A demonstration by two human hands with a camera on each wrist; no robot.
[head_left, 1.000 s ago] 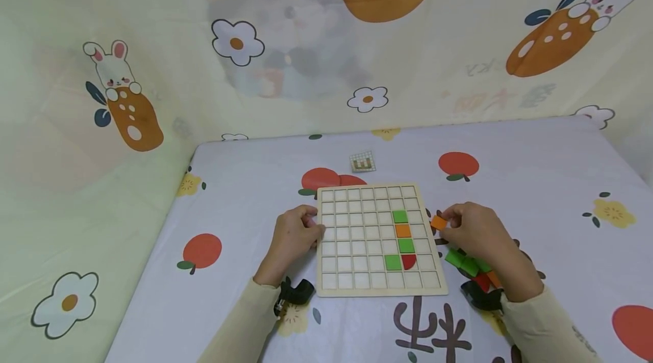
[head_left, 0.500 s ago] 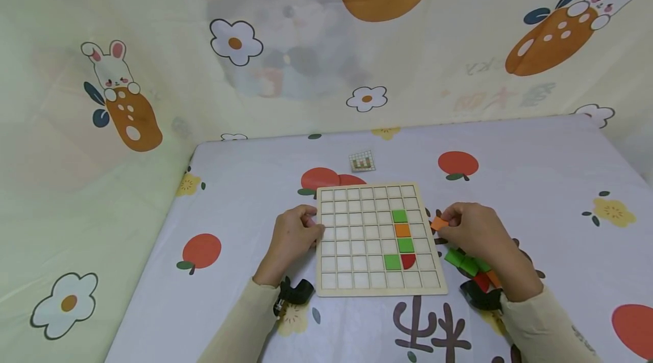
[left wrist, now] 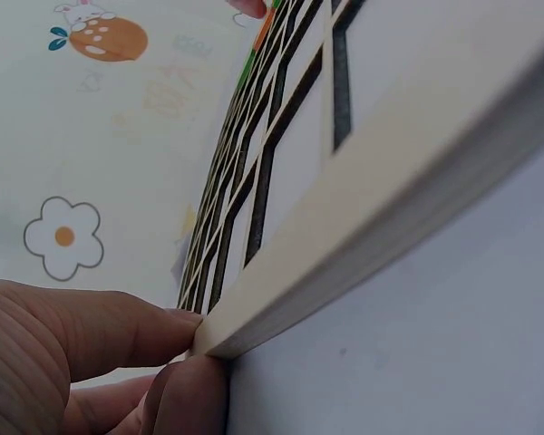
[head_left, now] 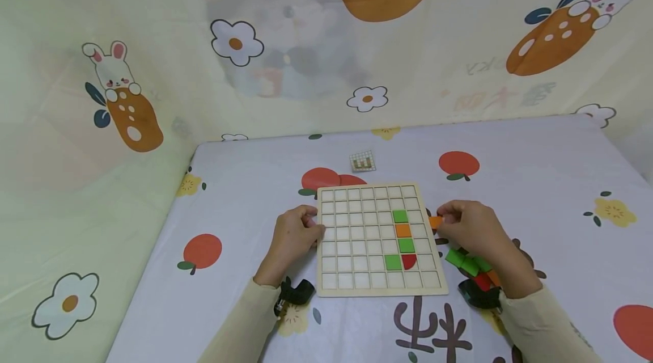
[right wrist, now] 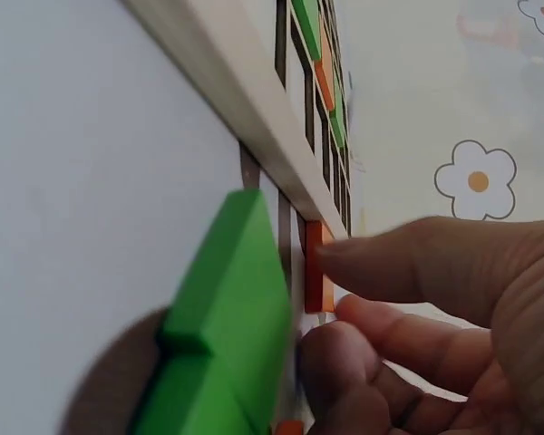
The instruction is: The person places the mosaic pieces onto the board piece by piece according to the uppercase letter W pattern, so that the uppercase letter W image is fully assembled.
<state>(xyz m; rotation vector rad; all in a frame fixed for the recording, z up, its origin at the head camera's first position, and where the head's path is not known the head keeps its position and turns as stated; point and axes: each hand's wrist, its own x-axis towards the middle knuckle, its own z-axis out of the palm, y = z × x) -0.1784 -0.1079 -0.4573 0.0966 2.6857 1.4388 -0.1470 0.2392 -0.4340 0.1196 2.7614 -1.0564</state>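
A pale wooden grid board (head_left: pixel 377 293) lies on the table. Its left edge is pinched by my left hand (head_left: pixel 292 238), with the thumb on top and a finger under the rim in the left wrist view. Just right of the board, my right hand (head_left: pixel 473 231) holds an orange square tile (head_left: pixel 435 222) between thumb and fingers. In the right wrist view that orange tile (right wrist: pixel 314 272) is on edge, close to the board's side. Set in the board's cells are several green tiles (head_left: pixel 406 245), one orange tile (head_left: pixel 403 230) and a red rounded piece (head_left: pixel 409 261).
Loose green tiles (head_left: pixel 461 261) with red (head_left: pixel 482 281) and orange ones lie in a pile under my right wrist. Behind the board is a small gridded pattern card (head_left: pixel 363 161). A printed cloth (head_left: pixel 245 176) covers the table, and printed curtains hang at the back and left.
The orange tile has turned in my right fingers and shifted slightly left, up to the board's right edge. My left hand stays where it was.
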